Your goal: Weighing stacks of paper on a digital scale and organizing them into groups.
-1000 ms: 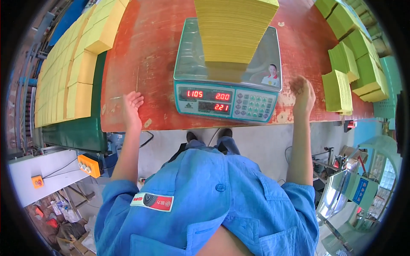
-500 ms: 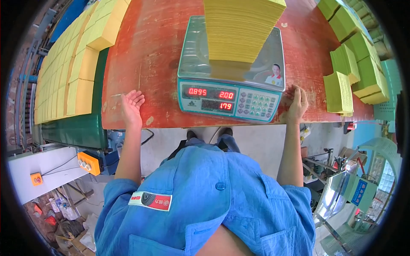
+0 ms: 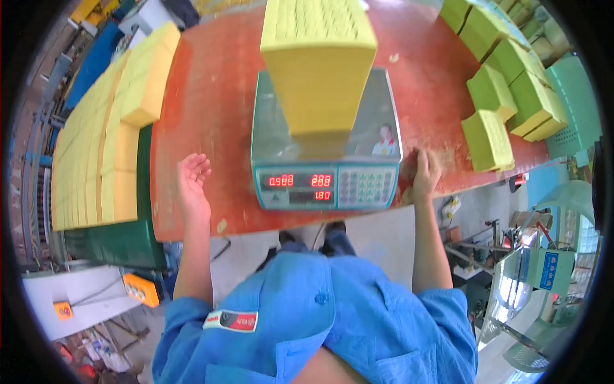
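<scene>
A tall stack of yellow paper sheets [image 3: 320, 83] stands on the metal pan of a teal weighing scale [image 3: 369, 203], whose red digits are lit. My left hand [image 3: 193, 182] is on the left, over the table's near edge, palm turned inward. Its fingers are slightly bent and apart, with nothing in them. Just right of the scale's front corner is my right hand [image 3: 426, 178], fingers loosely curled and a little blurred. Nothing shows in it. Neither hand touches the stack.
The scale sits on a worn red tabletop [image 3: 217, 115]. Rows of yellow paper blocks [image 3: 121, 160] line the left side on a green surface [image 3: 121, 246]. More yellow-green stacks [image 3: 487, 141] stand at the right edge. An orange switch box [image 3: 141, 289] lies below left; machinery [image 3: 511, 301] stands below right.
The view has shifted, so the table, scale and stack appear lower and more of the stack's top shows. The lit digits have changed. Both hands stay beside the scale, apart from the stack.
</scene>
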Motion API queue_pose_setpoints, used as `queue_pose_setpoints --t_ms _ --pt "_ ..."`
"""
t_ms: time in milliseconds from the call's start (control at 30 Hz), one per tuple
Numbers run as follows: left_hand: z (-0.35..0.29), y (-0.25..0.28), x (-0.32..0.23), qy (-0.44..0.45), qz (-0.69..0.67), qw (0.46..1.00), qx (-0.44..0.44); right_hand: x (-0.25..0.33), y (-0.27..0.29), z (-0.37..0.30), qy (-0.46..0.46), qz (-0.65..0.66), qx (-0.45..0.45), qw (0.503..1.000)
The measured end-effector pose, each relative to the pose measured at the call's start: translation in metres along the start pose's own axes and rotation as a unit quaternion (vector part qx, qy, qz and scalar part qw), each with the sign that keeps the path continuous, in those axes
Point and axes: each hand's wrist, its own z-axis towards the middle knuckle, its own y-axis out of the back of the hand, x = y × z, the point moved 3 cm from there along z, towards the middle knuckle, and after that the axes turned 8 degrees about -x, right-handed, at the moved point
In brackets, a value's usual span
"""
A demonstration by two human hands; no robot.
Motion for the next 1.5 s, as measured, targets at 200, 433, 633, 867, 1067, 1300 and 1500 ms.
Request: queue_pose_setpoints --t_ms 200,433,633,867,1067,1300,1500 --pt "0.008 -0.148 -0.078 0.0 -0.091 0.984 0.152 -0.008 0.007 0.003 -0.003 0.021 -0.005 1.0" --pt "0.027 -0.249 -0.148 0.037 -0.071 0.935 0.346 -0.007 0.0 0.01 -0.115 0.126 0.032 0.985" --pt "0.045 -0.285 -0.13 0.179 0.234 0.871 0.393 0.011 -0.025 0.046 -0.129 0.184 0.113 0.968" --pt "0.018 -0.272 -0.139 0.236 0.185 0.829 0.471 0.024 -0.079 0.073 -0.093 0.15 0.178 0.968" --pt "-0.014 -0.337 -0.112 0.254 0.169 0.798 0.52 0.019 -0.077 0.067 -0.177 0.224 0.187 0.94" --pt "-0.037 -0.38 -0.107 0.269 0.048 0.815 0.511 0.051 -0.059 0.076 -0.321 0.354 0.196 0.856" --pt "-0.069 -0.448 -0.071 0.273 0.026 0.868 0.414 0.027 0.001 0.16 -0.312 0.331 0.198 0.868"
